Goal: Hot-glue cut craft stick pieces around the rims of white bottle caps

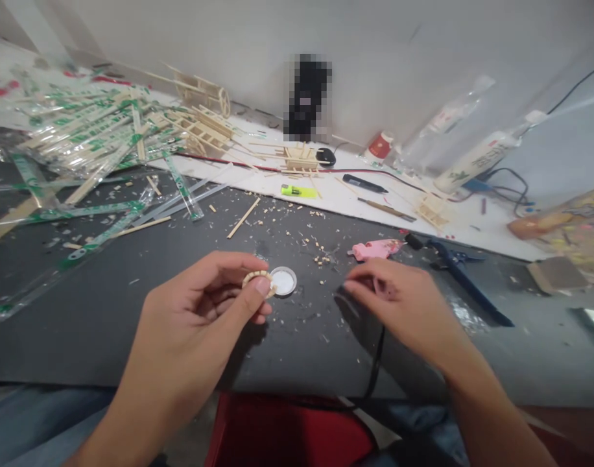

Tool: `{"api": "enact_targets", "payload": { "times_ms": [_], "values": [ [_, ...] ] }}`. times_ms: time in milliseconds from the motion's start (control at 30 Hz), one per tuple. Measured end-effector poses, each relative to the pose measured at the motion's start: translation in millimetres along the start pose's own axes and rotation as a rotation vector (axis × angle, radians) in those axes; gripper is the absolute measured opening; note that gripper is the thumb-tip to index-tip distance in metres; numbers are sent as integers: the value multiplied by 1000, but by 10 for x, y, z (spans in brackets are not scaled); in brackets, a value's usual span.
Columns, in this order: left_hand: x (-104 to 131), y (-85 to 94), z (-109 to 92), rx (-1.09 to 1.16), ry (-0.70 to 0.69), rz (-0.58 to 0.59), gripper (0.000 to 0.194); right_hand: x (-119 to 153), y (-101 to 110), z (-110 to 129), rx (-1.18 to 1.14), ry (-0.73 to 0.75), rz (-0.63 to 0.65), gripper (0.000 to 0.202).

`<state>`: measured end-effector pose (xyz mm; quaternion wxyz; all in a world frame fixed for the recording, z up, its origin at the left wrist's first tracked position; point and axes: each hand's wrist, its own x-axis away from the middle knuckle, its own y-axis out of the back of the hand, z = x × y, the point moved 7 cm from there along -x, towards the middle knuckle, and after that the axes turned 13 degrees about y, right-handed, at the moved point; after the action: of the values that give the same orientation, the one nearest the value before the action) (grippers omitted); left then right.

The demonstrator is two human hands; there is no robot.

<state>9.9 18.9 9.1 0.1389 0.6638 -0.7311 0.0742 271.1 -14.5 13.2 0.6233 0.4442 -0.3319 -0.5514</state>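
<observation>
My left hand [200, 324] pinches a small ring of pale wooden pieces [257, 277] between thumb and fingers. Just beyond those fingertips, a round white lid [283, 281] rests on the dark table. My right hand [399, 305] is to the right of the lid, its thumb and index finger drawn together; anything between the tips is too small to tell. A pink glue gun [375, 250] lies right behind it, and part of its pink body shows between the fingers. Small wooden bits [321, 259] are scattered between the hands.
Wrapped sticks [93, 136] pile up at the left. Wooden models [204, 126], a yellow-green highlighter [299, 191] and a black pen [365, 183] lie farther back. Blue pliers [465, 279] are at the right. A black cable [376, 366] hangs over the front edge.
</observation>
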Motion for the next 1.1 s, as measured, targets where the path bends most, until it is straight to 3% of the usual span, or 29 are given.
{"api": "enact_targets", "payload": {
  "times_ms": [67, 100, 167, 233, 300, 400, 467, 533, 633, 700, 767, 900, 1100],
  "values": [
    [12, -25, -8, 9, 17, 7, 3, 180, 173, -305, 191, -225, -177, 29],
    [19, -38, -9, 15, 25, 12, 3, 254, 216, -431, 274, -328, -206, 36],
    [28, -71, -8, 21, 36, 33, 3, 318, 188, -597, 352, -441, -146, 53],
    [32, -110, -17, 18, 27, 64, 3, 308, 94, -656, 339, -475, -51, 63],
    [28, -147, -30, 12, 15, 90, 4, 279, 42, -632, 302, -473, -39, 56],
    [17, -170, -51, 13, 2, 86, 5, 286, 68, -570, 259, -461, -124, 39],
    [12, -178, -51, 10, 3, 91, 5, 343, 126, -547, 230, -444, -208, 40],
    [6, -169, -22, 16, 22, 99, 7, 407, 151, -525, 14, -379, -317, 42],
    [-13, -134, 70, 37, 76, 111, 13, 418, 39, -435, -677, -225, -415, 37],
    [-31, -112, 145, 32, 104, 116, 16, 354, -88, -309, -1050, -131, -364, 39],
    [-54, -92, 220, 10, 117, 108, 16, 262, -223, -180, -1203, -50, -230, 39],
    [-96, -81, 387, -34, 164, 81, 16, 125, -479, -160, -1187, -8, 9, 29],
    [-114, -149, 530, -124, 215, 103, 17, 157, -569, -316, -1119, 0, 129, 40]
  ]
}}
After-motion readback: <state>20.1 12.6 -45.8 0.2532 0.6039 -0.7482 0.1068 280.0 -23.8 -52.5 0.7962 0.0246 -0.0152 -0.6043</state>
